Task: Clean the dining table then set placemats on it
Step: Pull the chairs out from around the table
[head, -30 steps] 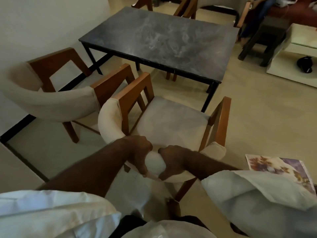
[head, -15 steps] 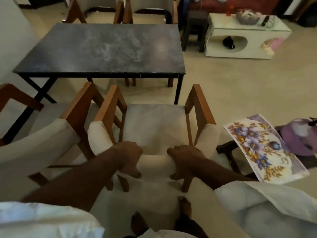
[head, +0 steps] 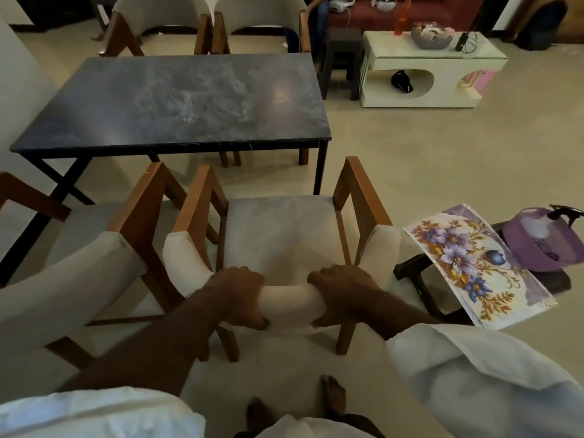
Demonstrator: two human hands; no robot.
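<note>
1. The dining table (head: pixel 177 102), a dark marbled slab on black legs, filled the upper left of the frame, its top bare.
2. A floral placemat (head: pixel 474 263), printed with purple and blue flowers, lay at the right of the frame on a dark stool (head: pixel 410 267), well apart from the table.
3. Just beside the placemat, at the far right edge, a purple basket (head: pixel 543 245) sat on the same stool; its contents were too blurred to tell.
4. A wooden armchair (head: pixel 278 235) with a pale cushioned seat stood at frame centre, just below the table's near edge and facing it.
5. The left hand (head: pixel 237 295) gripped the padded backrest (head: pixel 287 298) of that chair, fingers curled together over the top and thumb beneath.
6. The right hand (head: pixel 341 292) clasped the same backrest just to the right, fingers wrapped over the padding and pressed together.
7. Bare padding showed between the two hands, which did not touch each other.
8. White sleeves (head: pixel 474 374) covered the upper arms at the bottom corners of the frame.
9. Two bare feet (head: pixel 331 396) stood on the pale floor at the bottom centre, behind the chair.
10. A second armchair (head: pixel 94 245) stood at the left, just beside the first.
11. Two more chairs (head: pixel 208 30) stood at the table's far side, at the top of the frame.
12. A white low table (head: pixel 433 74) sat at the upper right.
</note>
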